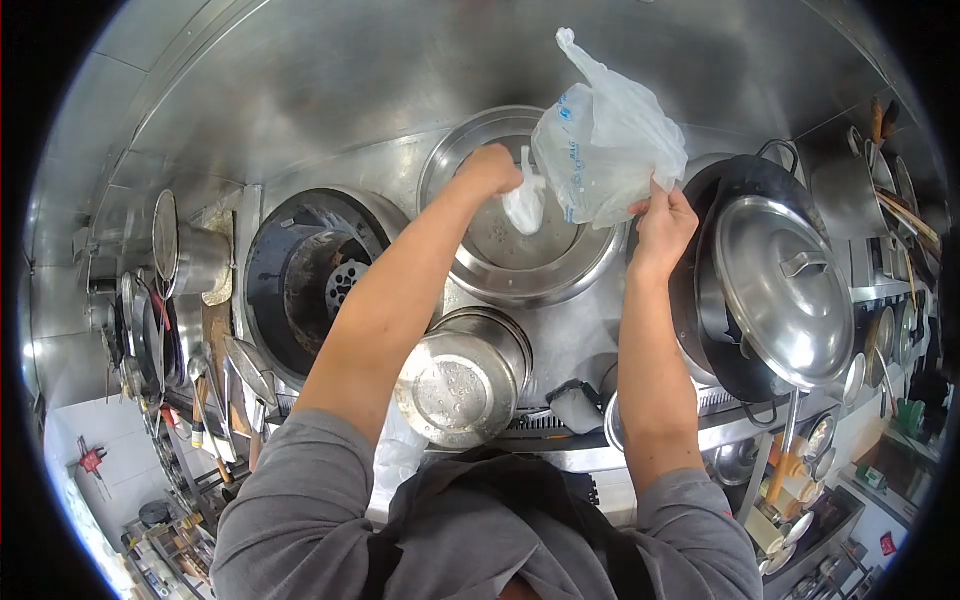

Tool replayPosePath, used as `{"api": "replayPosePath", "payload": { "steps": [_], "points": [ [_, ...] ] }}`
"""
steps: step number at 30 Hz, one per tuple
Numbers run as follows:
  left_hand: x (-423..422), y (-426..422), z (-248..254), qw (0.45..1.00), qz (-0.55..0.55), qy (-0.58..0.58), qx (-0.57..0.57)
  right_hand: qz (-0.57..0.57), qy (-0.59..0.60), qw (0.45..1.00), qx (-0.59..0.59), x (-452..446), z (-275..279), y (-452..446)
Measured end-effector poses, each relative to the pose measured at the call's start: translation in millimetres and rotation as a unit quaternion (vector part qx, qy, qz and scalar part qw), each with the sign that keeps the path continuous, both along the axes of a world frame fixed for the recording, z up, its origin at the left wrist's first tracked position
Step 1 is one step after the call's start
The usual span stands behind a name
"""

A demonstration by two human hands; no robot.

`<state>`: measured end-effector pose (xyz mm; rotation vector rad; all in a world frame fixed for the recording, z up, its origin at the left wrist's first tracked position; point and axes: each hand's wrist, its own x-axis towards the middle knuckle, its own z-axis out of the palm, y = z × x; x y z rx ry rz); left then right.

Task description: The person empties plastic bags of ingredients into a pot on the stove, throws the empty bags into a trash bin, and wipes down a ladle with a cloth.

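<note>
My left hand [490,170] is closed over the left part of a large round metal basin [530,287], beside a small knotted white plastic bundle [523,205] that hangs at its fingers. To the right, my right hand [665,225] pinches the lower right edge of a translucent white plastic bag [610,140] with blue print. The bag is spread out and raised over the right side of the basin. Its contents, if any, cannot be made out.
A dark round stove well [300,270] lies left of my left arm. On the right, a large metal lid [785,290] leans over a black wok [690,290]. Wet metal bowls [455,390] stand near my body. Utensils and pots line both sides.
</note>
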<state>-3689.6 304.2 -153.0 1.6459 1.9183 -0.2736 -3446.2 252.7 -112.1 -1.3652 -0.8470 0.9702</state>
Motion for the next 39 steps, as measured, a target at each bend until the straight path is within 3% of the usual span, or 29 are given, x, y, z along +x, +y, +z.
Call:
{"api": "replayPosePath", "payload": {
  "steps": [3, 6, 9, 13, 15, 18, 20, 23, 25, 29, 31, 33, 35, 38, 39],
  "points": [
    [-16.0, 34.7, -80.3, 0.993, 0.058, 0.013, 0.101, 0.004, -0.014, 1.000, -0.020, -2.0, 3.3, -3.6],
    [-10.5, 16.9, -102.1, 0.993, 0.020, 0.051, 0.108, -0.006, -0.046, 0.999, -0.010, 1.6, 6.3, -1.2],
    [0.7, -7.6, -79.6, 0.983, 0.038, 0.006, 0.178, 0.002, -0.038, 0.999, -0.027, 5.1, 12.2, 0.5],
    [23.6, -8.8, -48.6, 0.990, 0.070, -0.004, 0.122, -0.006, 0.009, 1.000, -0.005, 4.2, 2.8, 3.3],
    [44.5, -13.4, -33.8, 0.992, 0.021, 0.024, 0.119, -0.011, 0.011, 0.999, -0.031, 5.0, 4.1, 1.5],
    [53.8, -13.2, -83.4, 0.978, -0.036, 0.100, 0.177, -0.010, 0.007, 0.999, -0.042, 8.3, 4.1, 1.7],
    [42.0, -6.0, -99.6, 0.985, -0.011, 0.072, 0.158, -0.015, 0.010, 0.999, -0.040, 10.6, 3.2, 3.0],
    [27.6, -4.3, -90.6, 0.991, 0.031, 0.044, 0.125, -0.024, 0.016, 0.999, -0.040, 16.2, 2.2, 1.3],
    [13.4, -4.9, -75.3, 0.991, 0.052, 0.050, 0.117, -0.025, 0.026, 0.999, -0.036, 13.9, 1.9, 2.2],
    [-6.6, -20.1, -36.6, 0.977, 0.058, 0.006, 0.204, -0.021, 0.050, 0.998, -0.022, 12.1, -4.8, 1.7],
    [-9.0, -32.1, 9.3, 0.973, 0.065, -0.076, 0.206, -0.019, 0.049, 0.999, -0.005, 9.5, -3.8, -1.8],
    [-10.2, -37.4, 35.3, 0.970, 0.045, -0.074, 0.226, -0.025, 0.053, 0.998, -0.005, 8.1, 0.7, -4.6],
    [-11.8, -41.4, 46.5, 0.963, 0.114, -0.107, 0.218, -0.019, 0.052, 0.998, 0.000, 6.0, 0.3, -3.6],
    [-0.5, -38.0, -8.9, 0.971, 0.047, -0.029, 0.231, -0.014, 0.047, 0.999, -0.003, 0.0, 2.5, -9.0],
    [2.2, -37.0, -2.9, 0.971, 0.045, -0.031, 0.232, -0.023, 0.046, 0.999, -0.011, -0.1, 2.2, -10.2]
  ]
}}
